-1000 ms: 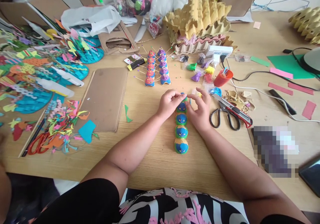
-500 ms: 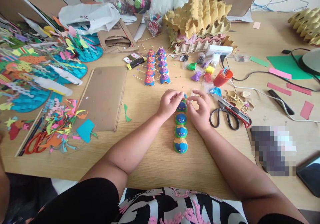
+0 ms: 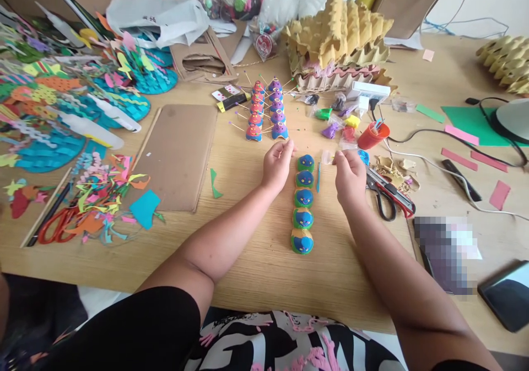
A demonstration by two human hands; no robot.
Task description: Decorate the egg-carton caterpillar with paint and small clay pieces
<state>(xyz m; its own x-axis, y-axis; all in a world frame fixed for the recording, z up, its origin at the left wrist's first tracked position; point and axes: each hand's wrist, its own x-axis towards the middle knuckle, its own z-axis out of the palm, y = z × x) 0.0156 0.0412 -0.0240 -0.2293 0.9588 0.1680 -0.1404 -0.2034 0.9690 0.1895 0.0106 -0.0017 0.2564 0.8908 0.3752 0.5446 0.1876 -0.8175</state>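
At ten to eleven o'clock from the middle of the blue-and-green row [image 3: 305,198], the left hand [image 3: 278,164] hangs with thumb and fingertips drawn together; whether anything sits between them, I cannot tell. The right hand [image 3: 350,175], at two o'clock, is curled with its thumb pressed to the fingers — any small thing in the pinch is too small to make out.

The row itself stands on the table [image 3: 256,261] between the forearms, touched by neither hand. It runs from twelve to six: five small domes, blue on their faces and green round the lower edges, with tiny yellowish dots like eyes (the third seems to smile). Tan patches show between the domes, widest above the nearest one.

Just beside the row, at one to two o'clock, lies a slim blue stick [image 3: 318,177]. Farther out are black-handled scissors [image 3: 386,205] at three, an orange cup [image 3: 373,135] between one and two, and red figures [image 3: 255,118] beside purple figures [image 3: 278,116] near eleven — both bristling with pins.
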